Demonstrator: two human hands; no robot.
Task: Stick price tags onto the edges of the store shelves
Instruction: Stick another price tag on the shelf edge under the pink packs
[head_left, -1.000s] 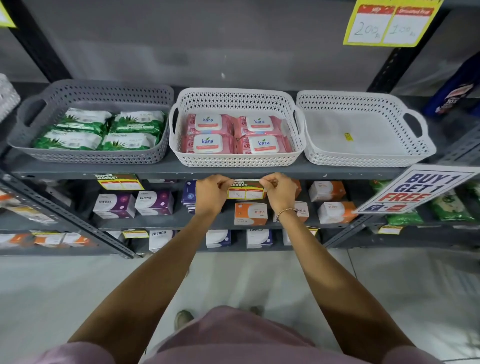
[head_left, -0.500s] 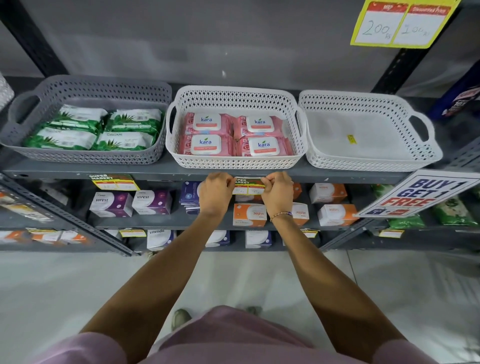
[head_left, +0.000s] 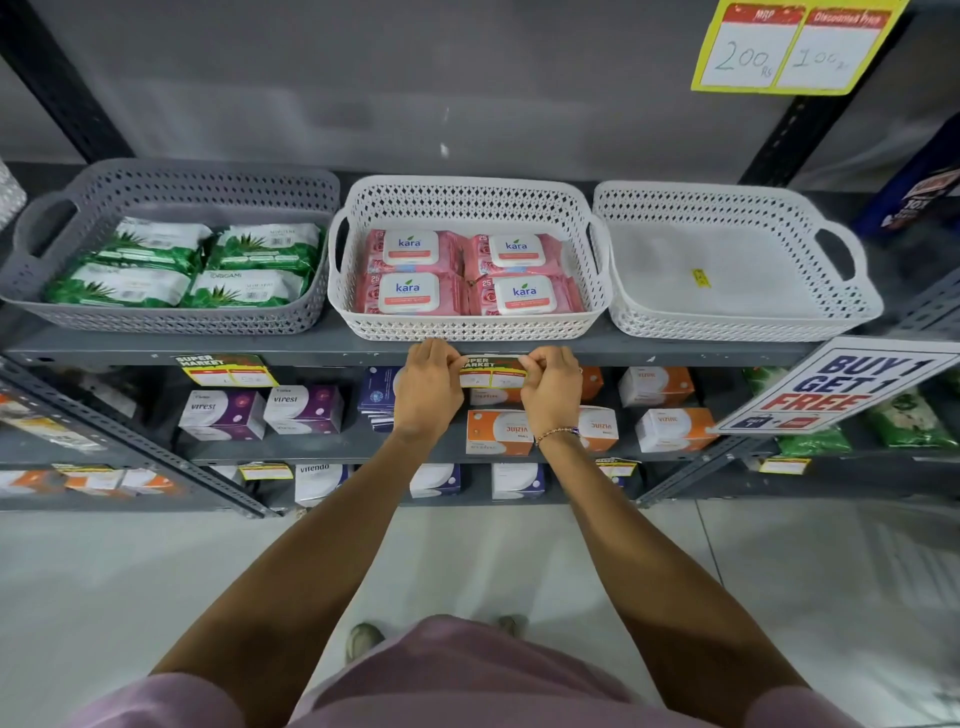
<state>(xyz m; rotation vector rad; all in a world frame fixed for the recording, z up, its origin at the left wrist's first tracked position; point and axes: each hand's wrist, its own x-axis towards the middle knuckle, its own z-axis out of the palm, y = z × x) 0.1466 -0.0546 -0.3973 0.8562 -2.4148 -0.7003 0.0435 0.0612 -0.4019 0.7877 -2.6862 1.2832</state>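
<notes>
A shop aisle, grey metal shelves (head_left: 363, 347) stocked with baskets of wet wipes (head_left: 470, 273), rows of boxed goods (head_left: 498, 431) below, yellow price tags (head_left: 226, 370) on shelf edges, a "BUY 1 GET 1 FREE" sign (head_left: 836, 387), a handwritten discount card (head_left: 795, 44)

Three baskets sit side by side up top: a grey basket (head_left: 171, 218) with green wipe packs (head_left: 176, 265), a white basket (head_left: 467, 208) holding four pink wipe packs (head_left: 467, 273), and an almost bare white basket (head_left: 727, 218). Lower down there are purple boxes (head_left: 260, 413) and orange boxes (head_left: 498, 431), plus a buy-one-get-one sign (head_left: 841, 384) on the right.
</notes>
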